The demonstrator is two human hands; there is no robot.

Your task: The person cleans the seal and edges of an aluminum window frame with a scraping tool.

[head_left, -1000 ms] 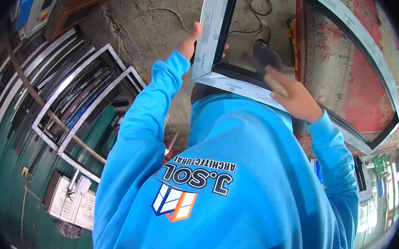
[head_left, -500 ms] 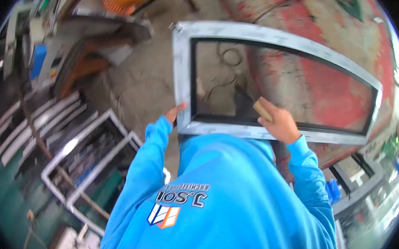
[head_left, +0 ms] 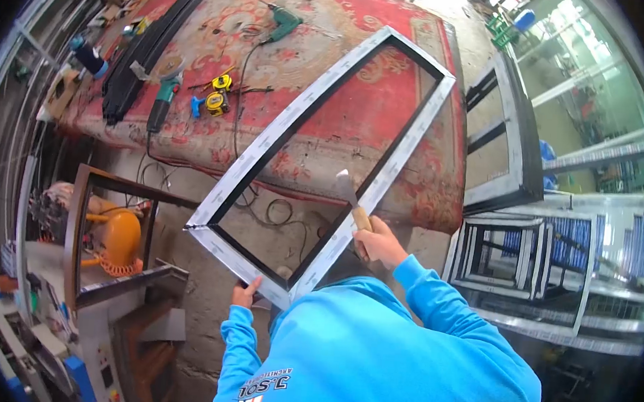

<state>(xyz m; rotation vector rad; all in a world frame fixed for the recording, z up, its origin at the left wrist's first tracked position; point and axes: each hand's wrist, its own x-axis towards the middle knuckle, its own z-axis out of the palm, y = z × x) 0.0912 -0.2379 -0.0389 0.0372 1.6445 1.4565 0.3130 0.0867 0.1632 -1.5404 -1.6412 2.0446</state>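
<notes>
In the head view, a long window frame (head_left: 238,261) with black inner edges and printed white film lies slanted across the red carpet-covered table, its near end overhanging toward my body. My left hand (head_left: 247,292) holds the near short side, thumb on top and fingers underneath. Wrapped around a wooden handle, my right hand (head_left: 381,242) grips a flat-bladed scraper (head_left: 362,219) over the right long side. Its blade points away from me, the tip over the frame's opening.
On the carpeted table (head_left: 326,145) lie a green drill (head_left: 283,24), an angle grinder (head_left: 165,102), tape measures (head_left: 217,103) and dark profiles (head_left: 160,41). A brown frame (head_left: 75,234) and orange machine part (head_left: 121,234) stand at left. More frames (head_left: 503,253) stand at right.
My view has swung, bringing the table and its tools into sight. The window frame now slants up to the right instead of lying crosswise. Both hands keep their hold.
</notes>
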